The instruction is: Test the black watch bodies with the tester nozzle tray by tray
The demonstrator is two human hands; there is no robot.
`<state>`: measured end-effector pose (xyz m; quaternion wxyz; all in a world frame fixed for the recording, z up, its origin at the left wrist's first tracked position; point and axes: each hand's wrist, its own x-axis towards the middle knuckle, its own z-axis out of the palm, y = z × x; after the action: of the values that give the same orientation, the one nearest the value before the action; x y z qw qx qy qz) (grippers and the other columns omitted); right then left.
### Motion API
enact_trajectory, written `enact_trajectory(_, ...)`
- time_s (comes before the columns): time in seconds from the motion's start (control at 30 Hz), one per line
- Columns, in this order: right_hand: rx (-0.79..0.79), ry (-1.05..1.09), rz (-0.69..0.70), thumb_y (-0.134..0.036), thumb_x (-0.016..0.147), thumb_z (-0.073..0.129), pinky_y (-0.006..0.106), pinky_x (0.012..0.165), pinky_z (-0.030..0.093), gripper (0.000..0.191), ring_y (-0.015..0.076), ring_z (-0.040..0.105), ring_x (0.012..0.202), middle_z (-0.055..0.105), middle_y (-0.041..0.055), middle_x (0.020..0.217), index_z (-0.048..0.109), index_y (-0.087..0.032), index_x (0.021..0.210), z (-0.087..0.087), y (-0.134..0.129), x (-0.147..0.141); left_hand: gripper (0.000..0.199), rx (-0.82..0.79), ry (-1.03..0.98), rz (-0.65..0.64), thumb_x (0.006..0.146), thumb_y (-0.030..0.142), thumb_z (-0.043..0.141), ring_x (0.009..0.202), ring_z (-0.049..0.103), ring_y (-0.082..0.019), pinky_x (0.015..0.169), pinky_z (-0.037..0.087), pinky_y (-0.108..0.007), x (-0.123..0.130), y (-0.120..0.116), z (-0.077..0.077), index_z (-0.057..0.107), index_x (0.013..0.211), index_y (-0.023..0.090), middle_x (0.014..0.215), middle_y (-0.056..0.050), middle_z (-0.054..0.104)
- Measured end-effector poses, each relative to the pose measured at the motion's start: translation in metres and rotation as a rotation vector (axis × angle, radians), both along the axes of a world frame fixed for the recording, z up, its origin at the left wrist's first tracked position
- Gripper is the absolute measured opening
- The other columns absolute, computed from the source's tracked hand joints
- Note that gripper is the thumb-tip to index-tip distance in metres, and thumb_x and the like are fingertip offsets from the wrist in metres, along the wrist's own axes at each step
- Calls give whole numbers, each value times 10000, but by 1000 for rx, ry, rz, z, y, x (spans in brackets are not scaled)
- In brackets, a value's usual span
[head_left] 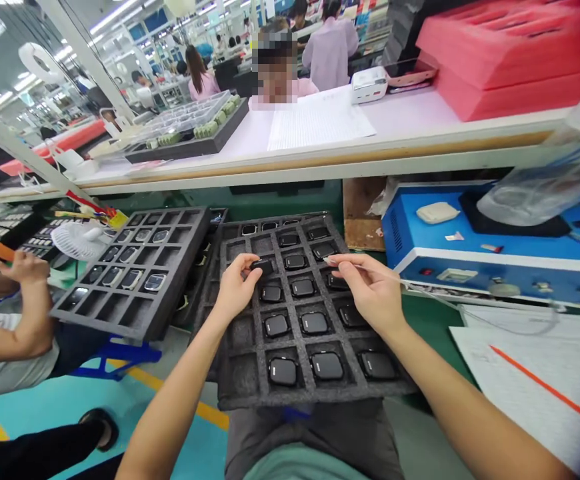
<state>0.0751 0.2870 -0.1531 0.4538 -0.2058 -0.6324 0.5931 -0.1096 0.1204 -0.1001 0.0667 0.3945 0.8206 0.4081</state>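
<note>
My left hand [237, 285] pinches a black square watch case [264, 267] between thumb and fingers, over the upper left of a black foam tray [270, 401]. More black watch cases [315, 323] sit face-up in the tray's compartments, while its left column shows bare cells. My right hand [374, 291] has its fingers closed on a thin clear tube [329, 261] with a slender tip. That tip points left toward the held watch case, apart from it. The tube trails right, toward a blue machine [405, 223].
Left stands a second foam tray [137, 320] with silver-rimmed watch cases, beside another person's hand [23, 267]. Papers [520, 373] and a red stick [545, 383] lie right. A shelf [315, 163] crosses ahead, bearing red foam trays [515, 73] and a sheet of paper [320, 120].
</note>
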Motion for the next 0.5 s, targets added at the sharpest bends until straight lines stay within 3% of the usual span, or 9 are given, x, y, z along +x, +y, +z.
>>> enact_trajectory(0.1,13,-23,4,-506,912,654,368,807,638,347,217,732,891,778,89,984,765,-181,963,1,0,-3,180,-84,111,-44,886,145,562,878,659,-223,836,500,-364,-11,17,-4,672,1020,189,927,-82,720)
enact_trajectory(0.23,-3,-45,-12,-564,879,666,347,765,641,391,201,732,807,785,85,980,781,-195,937,1,1,-4,288,-167,285,-96,922,108,481,1136,628,-281,1004,467,-454,-13,13,-2,658,1140,175,1192,-162,685)
enact_trajectory(0.33,-13,-71,-6,-572,883,653,366,783,647,397,206,739,812,785,87,997,780,-201,947,-1,0,-3,329,-145,326,-60,916,101,484,1222,595,-290,1049,451,-482,-3,-13,4,655,1184,185,1289,-164,650)
enact_trajectory(0.5,-14,-148,-39,-561,870,668,431,825,655,382,219,747,825,778,92,994,761,-200,952,-4,-6,3,273,-150,452,32,903,175,555,1170,621,-319,1000,461,-502,23,-76,24,716,1118,223,1285,-134,688)
